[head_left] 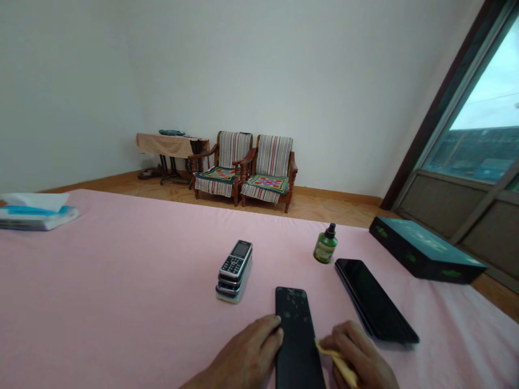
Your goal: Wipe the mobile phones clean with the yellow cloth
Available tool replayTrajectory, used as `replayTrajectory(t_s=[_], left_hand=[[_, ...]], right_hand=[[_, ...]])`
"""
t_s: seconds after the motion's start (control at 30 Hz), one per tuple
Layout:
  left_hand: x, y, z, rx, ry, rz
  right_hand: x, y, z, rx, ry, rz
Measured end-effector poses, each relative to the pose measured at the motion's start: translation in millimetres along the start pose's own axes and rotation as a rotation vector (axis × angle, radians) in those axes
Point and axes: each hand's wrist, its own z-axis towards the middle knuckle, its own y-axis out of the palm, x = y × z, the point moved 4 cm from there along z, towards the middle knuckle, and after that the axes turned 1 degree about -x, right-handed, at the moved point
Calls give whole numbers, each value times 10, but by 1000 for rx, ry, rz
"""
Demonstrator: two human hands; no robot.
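A black smartphone [298,346] lies flat on the pink cloth in front of me, with whitish spots or droplets over its upper end. Against its left edge press the fingers of my left hand [253,348], closed and holding it steady; the thumb is hidden. My right hand [359,356] is closed around a yellow cloth [338,362], whose corner touches the phone's right edge. Beyond the left hand sits a stack of phones with a keypad phone [236,262] on top. A green spray bottle [325,246] with a black top stands upright farther back.
On the right lie dark tablet-like devices, a black one [375,297] uppermost, near a dark flat box [425,248]. A tissue pack [36,213] is at the far left on the pink-covered surface [133,270]. Two wooden armchairs [267,167] and a covered side table [170,146] stand beyond.
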Motion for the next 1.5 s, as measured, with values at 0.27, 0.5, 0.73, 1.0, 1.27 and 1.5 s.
replayTrajectory(t_s=[0.27,0.5,0.73,1.0,1.27,1.5], left_hand=[[46,-33,70,11,2,-61],[71,-34,108,-8,13,-19],[26,55,85,3,9,49],[28,45,72,39,30,89],[57,10,60,-9,53,118],[13,56,43,27,52,94]], right_hand=[[-137,484,841,-56,137,33],[-173,639,1021,-142,171,-141],[-180,609,1003,-162,228,-199],[-55,521,965,-139,349,-299],[70,375,881,-142,409,-411],[199,238,874,-145,452,-480]])
